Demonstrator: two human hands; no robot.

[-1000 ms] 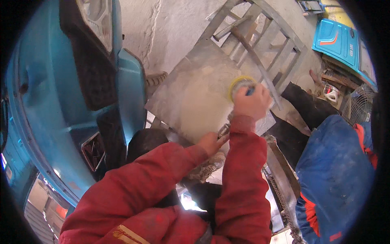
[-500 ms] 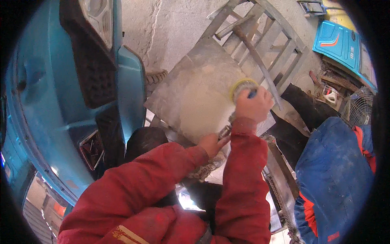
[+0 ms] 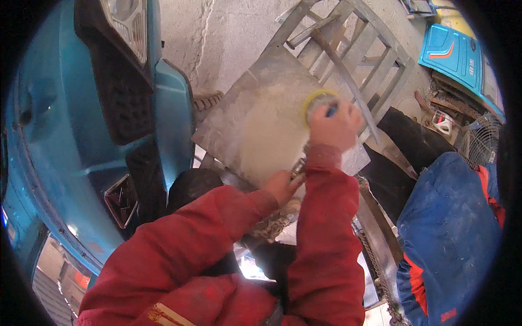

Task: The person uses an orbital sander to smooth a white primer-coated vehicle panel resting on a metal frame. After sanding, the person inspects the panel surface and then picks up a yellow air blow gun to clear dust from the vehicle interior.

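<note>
My right hand (image 3: 336, 126) is wrapped round a small sander with a yellow round pad (image 3: 309, 106) and a dark blue part on top. The pad is over the right side of a flat grey sheet (image 3: 228, 114) coated with pale dust. My left hand (image 3: 280, 188) is closed on a metal fitting (image 3: 298, 167) at the sheet's near edge. The fitting seems to lead up to the sander, but my right wrist hides the join. Beyond the sheet, a long-handled hammer (image 3: 340, 64) lies across a metal frame (image 3: 380, 60), its handle reaching close to my right hand.
A blue-green vehicle front (image 3: 60, 130) fills the left side. At right hangs a dusty blue jacket (image 3: 448, 217) with orange trim. Behind it are a wire fan guard (image 3: 481, 138), a white bottle (image 3: 442, 123) and a blue panel (image 3: 451, 54). A chain (image 3: 375, 258) hangs near my right forearm.
My right hand and the sander have shifted slightly left and away from me across the sheet. My left hand keeps its hold on the fitting, moving very little.
</note>
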